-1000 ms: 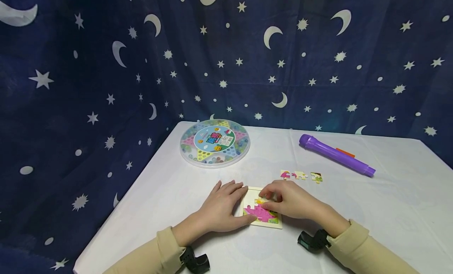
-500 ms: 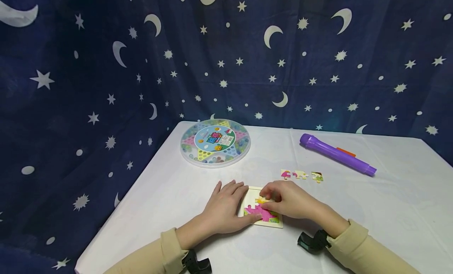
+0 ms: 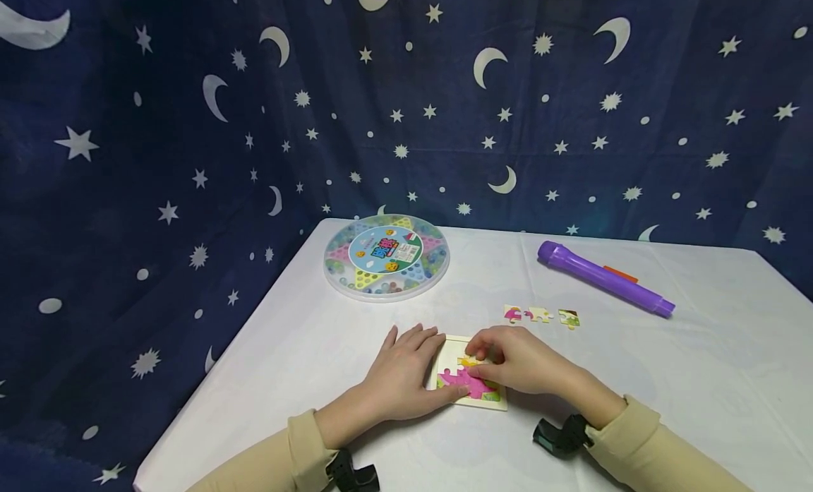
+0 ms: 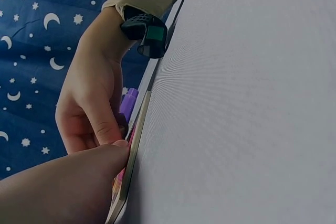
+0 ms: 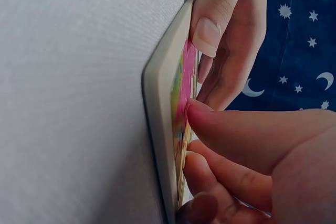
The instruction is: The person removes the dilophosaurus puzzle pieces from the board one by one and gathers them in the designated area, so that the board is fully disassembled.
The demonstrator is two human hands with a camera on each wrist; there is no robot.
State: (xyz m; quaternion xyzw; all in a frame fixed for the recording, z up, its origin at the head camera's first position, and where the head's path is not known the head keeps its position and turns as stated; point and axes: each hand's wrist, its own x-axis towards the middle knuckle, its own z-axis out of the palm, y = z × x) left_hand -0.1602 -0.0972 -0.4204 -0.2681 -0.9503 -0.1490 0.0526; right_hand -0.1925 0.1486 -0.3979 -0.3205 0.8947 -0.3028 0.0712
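Observation:
A small jigsaw puzzle in a pale wooden frame [image 3: 480,406] lies on the white table, its lower part filled with pink and green pieces [image 3: 466,385]. My left hand [image 3: 403,379] lies along the frame's left side, fingers extended, thumb over the pink pieces. At the upper right of the puzzle, my right hand [image 3: 530,361] has curled fingers and thumb around a yellow puzzle piece [image 3: 468,361], partly hidden by them. In the right wrist view the right thumb [image 5: 210,116] touches the picture surface, with the other fingers close by at the frame [image 5: 160,77].
Beyond the right hand lie loose puzzle pieces: a pink one [image 3: 512,313], a pale one [image 3: 540,314] and a green-brown one [image 3: 569,318]. A purple toy microphone [image 3: 603,278] rests farther back, an orange strip [image 3: 620,274] behind it. A round marble game box [image 3: 386,258] sits back left.
The left thumb has slid slightly right over the pink pieces since one second ago. The right hand stays at the same spot on the puzzle.

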